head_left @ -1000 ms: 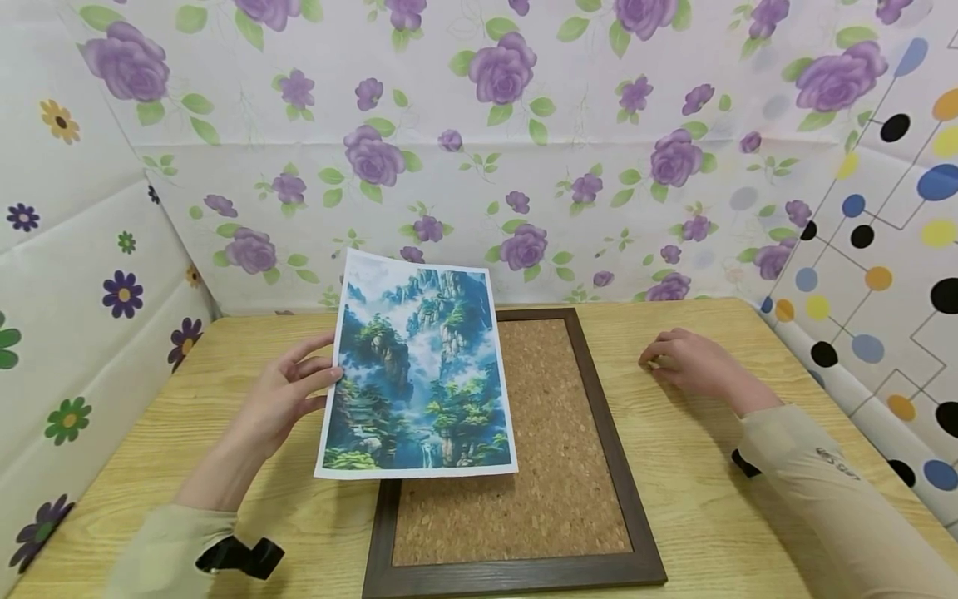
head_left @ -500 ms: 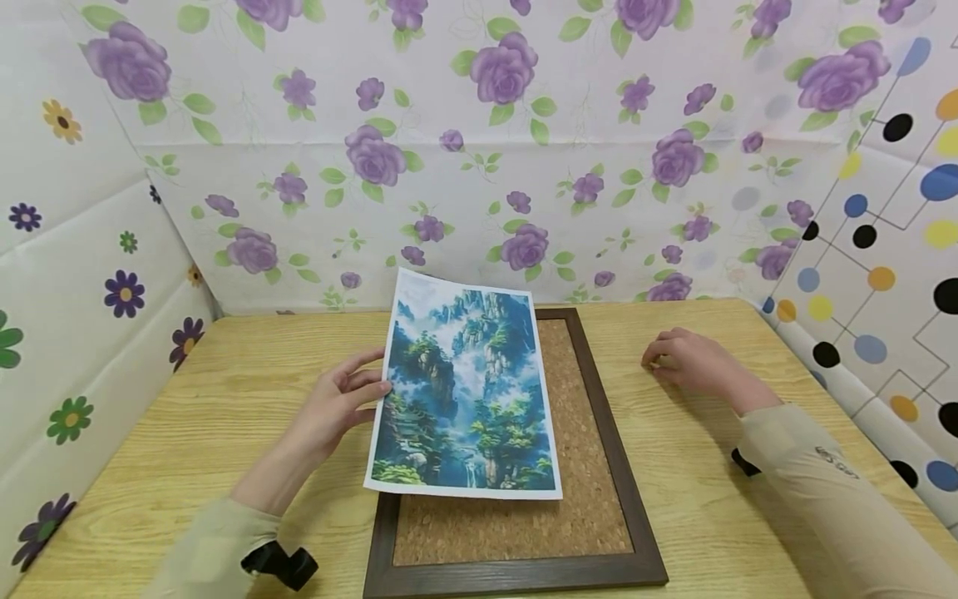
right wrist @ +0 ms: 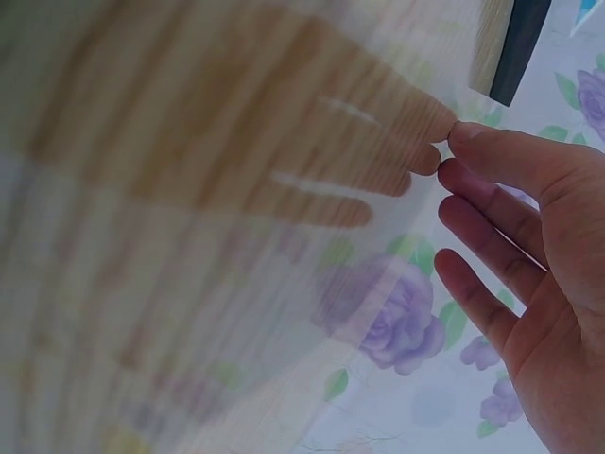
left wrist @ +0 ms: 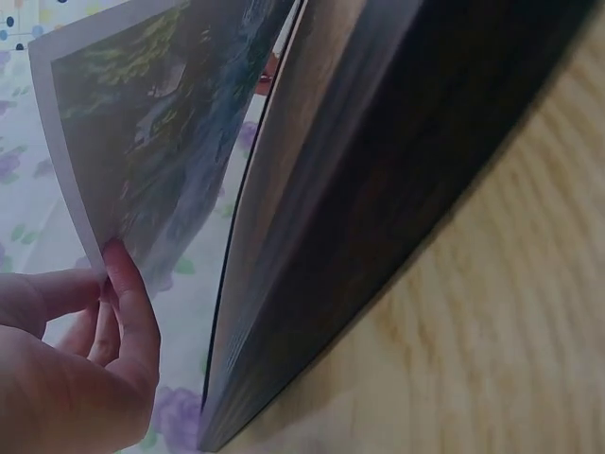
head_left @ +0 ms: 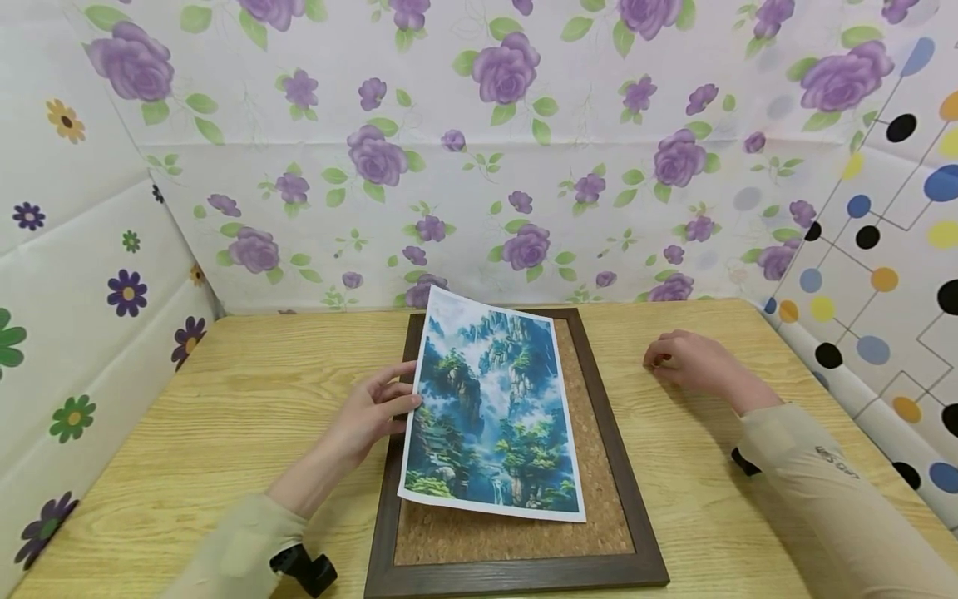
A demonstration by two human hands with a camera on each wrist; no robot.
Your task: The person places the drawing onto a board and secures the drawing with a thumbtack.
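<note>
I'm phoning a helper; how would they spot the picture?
On the wooden table lies a dark-framed cork board. Over it, the left hand holds the picture, whose white border and blue-green mountains set it apart from the brown board.

A passable lane of desk (head_left: 659,482) runs between the right grip (head_left: 692,362) and the dark frame (head_left: 516,574). The left grip (head_left: 370,412), pinching the picture sheet (head_left: 490,408), obstructs the frame's left side. The sheet covers most of the cork panel (head_left: 516,539); access remains at its near end. The flowered backdrop (head_left: 449,208) bars the far side.
</note>
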